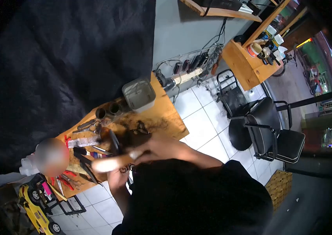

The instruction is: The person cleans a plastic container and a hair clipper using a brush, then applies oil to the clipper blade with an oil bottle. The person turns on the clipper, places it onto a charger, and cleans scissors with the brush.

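Note:
My right hand (148,149) reaches in from the right over the front of the wooden table, fingers closed round the tan end of a pale, elongated thing (109,164). Its left end is bright and smeared, so its kind is unclear. Close below it is my left hand (117,179), its fingers mostly covered by that pale thing. Dark loops (125,169) show beside the left palm; I cannot make out what they belong to. Just beyond both hands, a dark oval tool (113,141) lies on the table among combs and a silvery strip (83,141).
The wooden table (173,125) carries a grey plastic bin (139,94), dark cups (115,109), scissors (94,127), red-handled tools (67,183) and loose dark hair. Below left stands a yellow toy car (36,213). A black barber chair (265,121) is at right, near a shelf (238,64) with jars.

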Motion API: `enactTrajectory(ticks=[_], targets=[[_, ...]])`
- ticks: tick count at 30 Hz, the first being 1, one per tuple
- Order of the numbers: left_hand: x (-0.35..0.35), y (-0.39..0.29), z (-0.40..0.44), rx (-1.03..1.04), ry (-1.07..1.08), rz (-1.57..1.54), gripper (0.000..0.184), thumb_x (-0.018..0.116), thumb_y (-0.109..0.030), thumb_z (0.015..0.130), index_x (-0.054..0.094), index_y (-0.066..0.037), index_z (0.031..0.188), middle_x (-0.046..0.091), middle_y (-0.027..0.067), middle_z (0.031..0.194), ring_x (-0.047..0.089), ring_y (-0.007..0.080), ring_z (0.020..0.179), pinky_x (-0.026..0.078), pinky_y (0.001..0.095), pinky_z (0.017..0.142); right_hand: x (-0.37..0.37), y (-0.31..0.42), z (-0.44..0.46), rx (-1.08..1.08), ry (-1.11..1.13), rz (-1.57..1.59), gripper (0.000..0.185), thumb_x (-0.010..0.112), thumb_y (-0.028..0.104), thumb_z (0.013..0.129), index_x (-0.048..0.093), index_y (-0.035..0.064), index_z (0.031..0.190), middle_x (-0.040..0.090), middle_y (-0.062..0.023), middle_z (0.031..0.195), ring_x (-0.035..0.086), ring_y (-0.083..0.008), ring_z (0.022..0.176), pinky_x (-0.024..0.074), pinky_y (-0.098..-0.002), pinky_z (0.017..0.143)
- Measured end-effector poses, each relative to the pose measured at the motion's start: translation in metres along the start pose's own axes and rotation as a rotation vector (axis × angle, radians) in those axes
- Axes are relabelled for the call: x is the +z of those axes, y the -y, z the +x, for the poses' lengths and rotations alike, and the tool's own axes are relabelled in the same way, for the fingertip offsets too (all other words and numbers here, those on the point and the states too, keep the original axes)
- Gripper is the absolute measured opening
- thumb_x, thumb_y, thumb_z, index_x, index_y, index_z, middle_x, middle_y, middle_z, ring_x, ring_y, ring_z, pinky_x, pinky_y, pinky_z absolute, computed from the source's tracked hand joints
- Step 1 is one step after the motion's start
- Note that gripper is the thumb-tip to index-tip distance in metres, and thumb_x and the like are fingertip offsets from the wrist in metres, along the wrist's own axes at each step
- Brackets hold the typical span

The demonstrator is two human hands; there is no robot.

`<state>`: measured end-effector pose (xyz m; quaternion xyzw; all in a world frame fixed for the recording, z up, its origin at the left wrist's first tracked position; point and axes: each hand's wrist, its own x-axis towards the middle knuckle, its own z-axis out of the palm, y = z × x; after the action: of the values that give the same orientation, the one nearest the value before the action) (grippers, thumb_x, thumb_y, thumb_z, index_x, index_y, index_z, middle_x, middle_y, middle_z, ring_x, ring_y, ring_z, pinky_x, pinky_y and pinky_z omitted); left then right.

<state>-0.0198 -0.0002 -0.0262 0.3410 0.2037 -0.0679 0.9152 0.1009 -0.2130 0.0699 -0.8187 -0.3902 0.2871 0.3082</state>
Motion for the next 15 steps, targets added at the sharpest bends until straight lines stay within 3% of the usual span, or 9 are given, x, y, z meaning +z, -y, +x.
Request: enactTrajectory(ticks=[2,4,6,7,8,10,11,13,15], targets=[[0.02,-0.018,-0.008,0.034,-0.008,0.116,0.022,0.054,-0.013,0.096,0.059,0.0,0.114,0.066,0.0112,0.102,0.062,0.0139,0.082,0.054,0.0282,0.071,0.026,-0.018,0.008,-0.034,-0.401,-0.137,0.042,0.07,0.043,0.08,0.067,0.0184,0.115,0.07,-0.0107,0.087,0.068,-0.0287,0.075,0.0528,-0.037,0.066],[0.014,-0.033,-0.018,-0.066,0.011,0.291,0.022,0.053,-0.014,0.097,0.059,0.0,0.114,0.065,0.0118,0.102,0.06,0.0127,0.079,0.054,0.0279,0.07,0.027,-0.002,0.011,0.191,-0.553,-0.169,0.044,0.073,0.038,0.079,0.066,0.0103,0.113,0.069,-0.0137,0.09,0.067,-0.0303,0.076,0.0532,-0.0362,0.066],[0.011,-0.032,-0.027,0.018,0.019,0.143,0.023,0.051,-0.014,0.098,0.057,0.001,0.115,0.065,0.0122,0.102,0.059,0.0102,0.074,0.054,0.0264,0.072,0.036,0.0,0.017,0.075,-0.742,-0.013,0.047,0.076,0.031,0.077,0.065,0.0061,0.114,0.069,-0.0153,0.092,0.068,-0.0297,0.077,0.0534,-0.034,0.068],[0.012,-0.036,-0.031,-0.002,-0.045,0.143,0.022,0.051,-0.012,0.098,0.056,0.001,0.114,0.065,0.0122,0.101,0.058,0.0103,0.073,0.053,0.0263,0.071,0.043,0.001,0.019,0.017,-0.772,0.103,0.046,0.071,0.043,0.079,0.067,0.0107,0.112,0.069,-0.0165,0.091,0.067,-0.0347,0.077,0.0534,-0.0416,0.066],[0.008,-0.041,-0.035,-0.028,-0.109,0.143,0.021,0.051,-0.011,0.098,0.056,0.002,0.114,0.064,0.0121,0.101,0.058,0.0104,0.073,0.053,0.0263,0.07,0.051,0.001,0.018,-0.05,-0.676,0.136,0.046,0.072,0.042,0.079,0.066,0.0108,0.113,0.068,-0.0169,0.094,0.067,-0.0343,0.081,0.053,-0.0411,0.07],[-0.026,-0.039,-0.032,0.014,0.052,0.06,0.02,0.05,-0.01,0.097,0.056,0.002,0.112,0.064,0.0116,0.103,0.059,0.0111,0.075,0.052,0.0255,0.071,0.062,0.005,0.018,-0.179,-0.477,0.2,0.047,0.073,0.041,0.079,0.066,0.0111,0.115,0.067,-0.0178,0.102,0.066,-0.0334,0.09,0.0523,-0.0399,0.078],[-0.066,-0.03,-0.026,0.09,0.26,0.05,0.026,0.05,-0.009,0.097,0.055,0.001,0.121,0.063,0.0109,0.11,0.06,0.0125,0.083,0.051,0.0241,0.074,0.064,0.013,0.018,-0.216,-0.357,0.169,0.049,0.074,0.041,0.078,0.066,0.0113,0.115,0.067,-0.0161,0.108,0.064,-0.0319,0.102,0.0483,-0.0386,0.089],[-0.032,-0.039,-0.039,0.217,-0.001,0.308,0.037,0.052,-0.006,0.095,0.049,0.001,0.131,0.062,0.0097,0.115,0.059,0.0164,0.1,0.05,0.0256,0.084,0.072,0.032,0.018,-0.198,-0.185,0.219,0.049,0.073,0.044,0.077,0.067,0.0136,0.115,0.066,-0.0133,0.112,0.062,-0.0309,0.107,0.0475,-0.0386,0.091],[-0.018,-0.053,-0.046,0.191,-0.049,0.244,0.038,0.054,-0.005,0.094,0.05,0.001,0.131,0.062,0.011,0.113,0.06,0.0176,0.102,0.051,0.0306,0.088,0.083,0.036,0.024,-0.264,-0.179,0.209,0.049,0.072,0.045,0.078,0.067,0.0157,0.116,0.068,-0.0129,0.109,0.064,-0.0305,0.103,0.0488,-0.0381,0.089]])
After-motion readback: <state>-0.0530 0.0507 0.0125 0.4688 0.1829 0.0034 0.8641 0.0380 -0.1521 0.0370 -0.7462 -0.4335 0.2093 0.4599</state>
